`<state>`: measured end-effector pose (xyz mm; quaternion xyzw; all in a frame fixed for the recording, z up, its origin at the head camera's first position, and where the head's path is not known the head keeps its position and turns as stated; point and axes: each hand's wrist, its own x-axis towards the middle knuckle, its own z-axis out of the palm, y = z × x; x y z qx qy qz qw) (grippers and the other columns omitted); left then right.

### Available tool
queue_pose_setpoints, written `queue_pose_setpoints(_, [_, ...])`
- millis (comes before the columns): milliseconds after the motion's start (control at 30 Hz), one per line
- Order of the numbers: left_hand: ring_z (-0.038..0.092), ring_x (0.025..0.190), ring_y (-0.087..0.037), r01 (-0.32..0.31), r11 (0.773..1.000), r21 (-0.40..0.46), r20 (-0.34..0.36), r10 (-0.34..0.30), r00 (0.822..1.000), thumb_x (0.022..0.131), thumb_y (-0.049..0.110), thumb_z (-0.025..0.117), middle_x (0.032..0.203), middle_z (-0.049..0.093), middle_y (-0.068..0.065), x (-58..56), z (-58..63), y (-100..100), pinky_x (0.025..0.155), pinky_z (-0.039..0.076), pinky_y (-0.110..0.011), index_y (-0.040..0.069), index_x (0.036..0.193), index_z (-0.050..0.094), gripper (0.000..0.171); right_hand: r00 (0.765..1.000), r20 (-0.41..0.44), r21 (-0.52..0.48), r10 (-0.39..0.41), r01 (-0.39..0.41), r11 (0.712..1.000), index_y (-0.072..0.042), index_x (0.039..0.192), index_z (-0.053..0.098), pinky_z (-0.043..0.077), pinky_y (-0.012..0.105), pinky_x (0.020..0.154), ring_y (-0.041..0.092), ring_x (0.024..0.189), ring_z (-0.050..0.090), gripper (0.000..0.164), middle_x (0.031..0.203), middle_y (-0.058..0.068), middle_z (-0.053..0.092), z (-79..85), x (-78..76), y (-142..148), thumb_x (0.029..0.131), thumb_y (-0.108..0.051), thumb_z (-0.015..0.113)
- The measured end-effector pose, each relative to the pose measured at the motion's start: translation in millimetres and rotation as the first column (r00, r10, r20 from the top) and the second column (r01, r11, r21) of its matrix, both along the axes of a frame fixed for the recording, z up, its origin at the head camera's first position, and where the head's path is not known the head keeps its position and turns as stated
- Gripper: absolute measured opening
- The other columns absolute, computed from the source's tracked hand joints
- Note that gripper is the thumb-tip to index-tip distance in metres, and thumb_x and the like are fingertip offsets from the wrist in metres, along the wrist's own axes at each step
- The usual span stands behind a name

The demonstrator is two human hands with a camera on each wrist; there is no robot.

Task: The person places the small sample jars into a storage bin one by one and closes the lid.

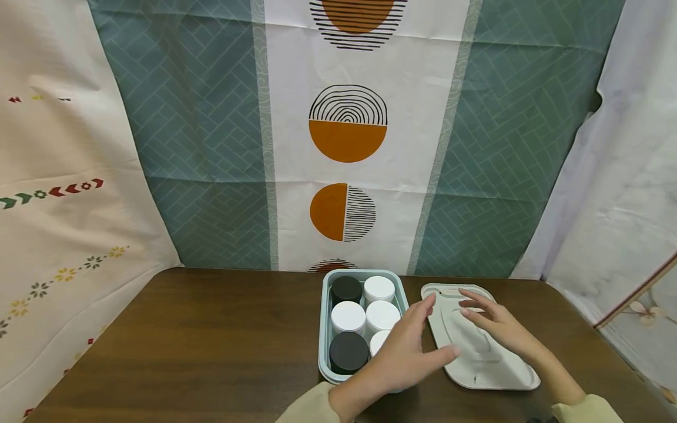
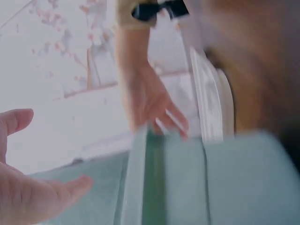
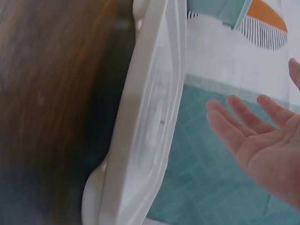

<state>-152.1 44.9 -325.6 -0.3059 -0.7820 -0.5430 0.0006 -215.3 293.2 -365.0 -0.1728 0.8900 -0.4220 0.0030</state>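
Observation:
A pale blue-green container (image 1: 323, 329) holds several round-lidded jars, such as a white one (image 1: 348, 317) and a black one (image 1: 348, 352). My left hand (image 1: 404, 355) hovers over the container's right side and hides part of it, thumb spread from the fingers, holding nothing. To the right lies a whitish tray-like lid (image 1: 471, 373) on the table. Over that lid my right hand (image 1: 494, 326) is raised, fingers loosely extended; in the right wrist view the same hand (image 3: 267, 145) is apart from the lid (image 3: 140, 122). The left wrist view shows the container's wall (image 2: 243, 178) close up.
The brown wooden table (image 1: 211, 329) extends left of the container. A patterned curtain (image 1: 211, 135) hangs behind its far edge, with pale cloths (image 1: 69, 223) at both sides. A small dark object (image 1: 542, 420) shows at the bottom edge near the right sleeve.

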Motion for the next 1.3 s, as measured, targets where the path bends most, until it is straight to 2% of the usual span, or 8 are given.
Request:
queue_pose_setpoints(167, [0.033,0.128,-0.013,-0.043,0.999,0.027,0.097,0.040,0.994,0.083,0.039,0.062,0.143,0.031,-0.001,10.0,-4.5,31.1,0.099,0.037,-0.034,0.009,0.143,0.024,0.077,0.998,-0.026,0.027,-0.055,0.056,0.998,0.000,0.138,0.034,0.047,0.041,0.077,0.039,0.105,0.052,0.049,0.124,0.029,0.048,0.3,-0.5,14.6,0.096,-0.023,0.045])
queue_pose_setpoints(367, [0.034,0.127,-0.017,-0.116,0.993,0.011,0.218,0.111,0.970,0.079,0.037,0.066,0.142,0.029,-0.004,9.9,-24.5,62.9,0.098,0.037,-0.035,0.009,0.142,0.024,0.080,0.995,-0.032,0.059,-0.092,0.093,0.994,0.004,0.137,0.033,0.046,0.046,0.079,0.045,0.108,0.048,0.051,0.124,0.032,0.047,-2.7,-2.6,29.5,0.096,-0.023,0.045])
queue_pose_setpoints(533, [0.033,0.127,-0.024,-0.207,0.978,0.007,0.336,0.193,0.922,0.074,0.031,0.070,0.139,0.033,-0.008,4.6,-43.4,83.5,0.099,0.036,-0.036,0.003,0.139,0.028,0.082,0.990,-0.077,0.117,-0.120,0.129,0.985,0.012,0.132,0.034,0.047,0.044,0.078,0.050,0.107,0.047,0.051,0.117,0.035,0.049,-7.9,-4.9,40.3,0.095,-0.020,0.047])
queue_pose_setpoints(700, [0.022,0.131,-0.036,-0.275,0.961,-0.013,0.401,0.257,0.879,0.069,0.025,0.072,0.141,0.027,-0.017,-1.2,-58.3,95.3,0.102,0.028,-0.049,-0.003,0.137,0.029,0.086,0.983,-0.044,0.183,-0.181,0.186,0.965,0.015,0.131,0.032,0.047,0.048,0.077,0.052,0.106,0.046,0.056,0.115,0.040,0.047,-12.0,-6.4,50.4,0.094,-0.022,0.048])
queue_pose_setpoints(900, [0.013,0.131,-0.046,-0.341,0.940,-0.010,0.475,0.305,0.826,0.065,0.020,0.073,0.142,0.019,-0.028,-9.8,-67.3,99.5,0.102,0.018,-0.059,-0.008,0.135,0.029,0.088,0.960,0.171,0.166,-0.222,0.194,0.967,0.015,0.136,0.016,0.044,0.050,0.083,0.051,0.111,0.042,0.067,0.123,0.045,0.035,-14.8,-8.3,56.1,0.096,-0.030,0.044])
queue_pose_setpoints(1033, [0.015,0.130,-0.048,-0.364,0.932,-0.003,0.536,0.308,0.786,0.064,0.017,0.073,0.142,0.020,-0.030,-12.5,-69.6,100.3,0.102,0.019,-0.059,-0.008,0.134,0.031,0.085,0.951,0.221,0.158,-0.217,0.185,0.970,0.016,0.137,0.013,0.045,0.048,0.082,0.049,0.110,0.044,0.069,0.123,0.045,0.035,-15.7,-9.4,57.5,0.095,-0.031,0.044])
queue_pose_setpoints(1100, [0.017,0.130,-0.047,-0.356,0.934,0.005,0.552,0.294,0.780,0.064,0.016,0.072,0.142,0.019,-0.030,-12.6,-69.6,100.6,0.102,0.020,-0.058,-0.008,0.135,0.031,0.085,0.947,0.233,0.160,-0.221,0.187,0.969,0.015,0.137,0.012,0.045,0.049,0.080,0.050,0.110,0.043,0.071,0.124,0.045,0.032,-15.6,-9.4,58.1,0.095,-0.032,0.044])
queue_pose_setpoints(1300, [0.019,0.130,-0.047,-0.346,0.938,0.025,0.557,0.274,0.784,0.063,0.014,0.071,0.142,0.019,-0.030,-10.1,-69.0,102.6,0.101,0.022,-0.058,-0.006,0.135,0.030,0.085,0.931,0.265,0.146,-0.252,0.220,0.965,0.013,0.137,0.010,0.047,0.045,0.073,0.051,0.108,0.043,0.070,0.125,0.045,0.029,-15.8,-7.1,62.9,0.094,-0.029,0.047])
